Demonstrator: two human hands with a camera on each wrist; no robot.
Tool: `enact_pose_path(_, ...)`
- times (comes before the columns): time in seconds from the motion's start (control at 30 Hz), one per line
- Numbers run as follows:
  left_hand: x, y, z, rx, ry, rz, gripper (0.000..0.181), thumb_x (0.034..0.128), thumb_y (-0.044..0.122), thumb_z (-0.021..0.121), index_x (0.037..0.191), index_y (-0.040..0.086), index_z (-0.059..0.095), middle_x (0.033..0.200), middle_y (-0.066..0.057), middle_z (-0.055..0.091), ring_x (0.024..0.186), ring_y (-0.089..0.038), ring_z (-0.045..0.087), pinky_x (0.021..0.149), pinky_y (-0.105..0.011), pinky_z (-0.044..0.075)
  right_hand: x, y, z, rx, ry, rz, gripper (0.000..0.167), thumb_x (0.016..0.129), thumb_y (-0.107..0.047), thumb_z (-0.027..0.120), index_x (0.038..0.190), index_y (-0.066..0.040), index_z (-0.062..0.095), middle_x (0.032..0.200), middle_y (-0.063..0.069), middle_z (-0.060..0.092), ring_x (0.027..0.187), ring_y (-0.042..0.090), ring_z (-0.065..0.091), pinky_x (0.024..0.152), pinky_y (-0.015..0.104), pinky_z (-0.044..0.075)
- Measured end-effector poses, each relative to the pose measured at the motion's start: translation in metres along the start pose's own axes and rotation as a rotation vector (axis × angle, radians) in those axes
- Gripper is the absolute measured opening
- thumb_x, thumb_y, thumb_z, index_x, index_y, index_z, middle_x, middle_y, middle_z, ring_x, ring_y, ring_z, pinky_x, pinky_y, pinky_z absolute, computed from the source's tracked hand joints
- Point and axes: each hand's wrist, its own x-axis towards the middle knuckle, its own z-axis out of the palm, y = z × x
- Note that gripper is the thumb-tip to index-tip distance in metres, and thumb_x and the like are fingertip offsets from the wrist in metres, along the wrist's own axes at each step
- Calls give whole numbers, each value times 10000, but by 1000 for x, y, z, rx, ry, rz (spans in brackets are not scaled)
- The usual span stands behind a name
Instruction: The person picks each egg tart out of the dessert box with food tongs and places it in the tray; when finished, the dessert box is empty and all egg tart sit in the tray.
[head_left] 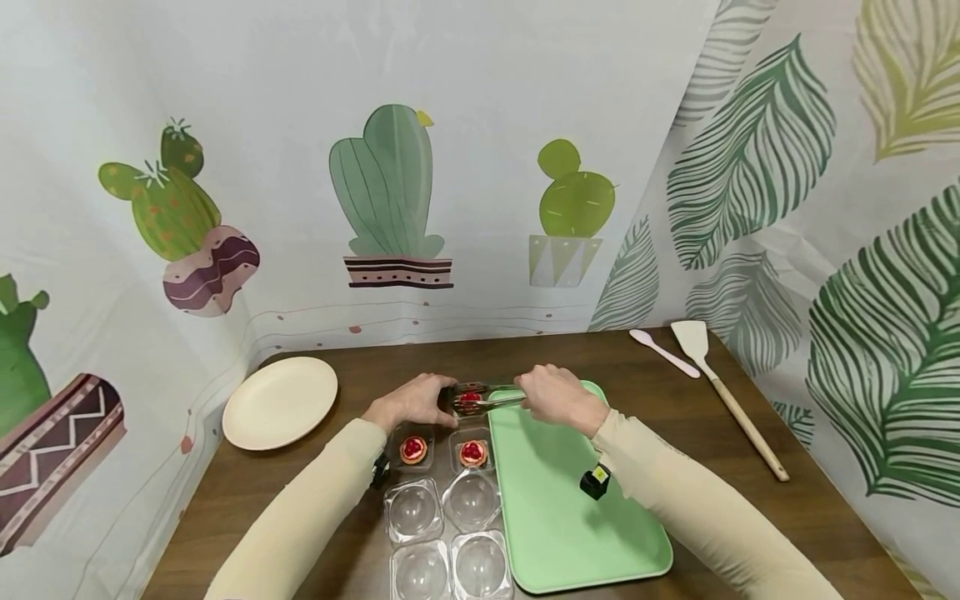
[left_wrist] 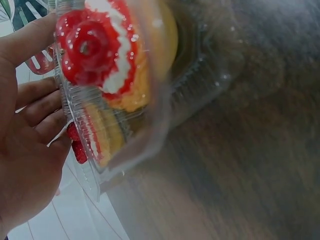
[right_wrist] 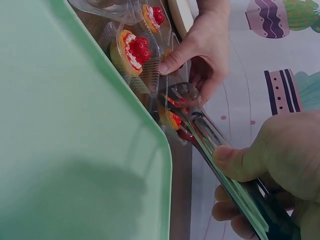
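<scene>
My right hand (head_left: 555, 393) grips metal tongs (right_wrist: 210, 155) with slotted ends. Those ends stand around a red-topped tart (head_left: 470, 402) in the back right clear container; whether they squeeze it I cannot tell. With thumb and fingers, my left hand (head_left: 420, 400) holds the edge of a clear plastic container (left_wrist: 150, 150) at the back. Two more tarts, one on the left (head_left: 413, 450) and one on the right (head_left: 473, 453), sit in the containers in front. The left hand partly covers the back left container in the head view.
Several bare clear containers (head_left: 414, 510) stand nearer the front. A green tray (head_left: 577, 533) lies right of them, under my right forearm. At the back left is a cream plate (head_left: 281, 403); a pink spoon (head_left: 664, 353) and a wooden-handled spatula (head_left: 731, 400) lie at the right.
</scene>
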Motion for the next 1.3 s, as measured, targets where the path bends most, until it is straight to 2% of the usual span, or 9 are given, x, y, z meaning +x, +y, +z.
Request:
enact_pose_path(0.27,-1,0,0,24,-2,-13,783,719,424,839,1354,64,556,1273,-111,638,1160,-232,600,995,-368,492,-6,6,-6,36,25,11,134,868,-208,731,970,-127,700,741,12,671,612,198,630,473,313,480)
enact_pose_path(0.57,-2,0,-2,9,-17,-26,804,727,428,832,1373,53,534,1298,-124,621,1188,-239,587,1006,-381,489,-17,14,-13,43,69,7,134,872,-210,726,962,-120,685,769,38,684,609,221,630,442,300,448)
enact_pose_path(0.83,-3,1,-3,7,-14,-15,803,725,418,834,1372,49,534,1308,-122,614,1202,-238,577,1023,-375,475,-36,22,-13,77,90,28,189,875,-190,723,1043,-107,695,782,64,703,498,126,531,384,238,353)
enact_pose_path(1.1,-3,0,-1,0,-7,-8,805,725,408,836,1373,42,529,1295,-120,618,1186,-238,582,1025,-373,471,-55,30,-7,107,102,39,233,871,-176,728,1081,-81,699,681,32,660,443,71,473,367,205,283)
enact_pose_path(1.3,-3,-2,0,-15,1,-9,796,720,397,841,1365,44,535,1274,-112,627,1148,-222,593,1004,-361,480,-66,36,-1,78,120,47,160,852,-186,750,980,-115,687,570,-43,538,469,93,482,381,220,314)
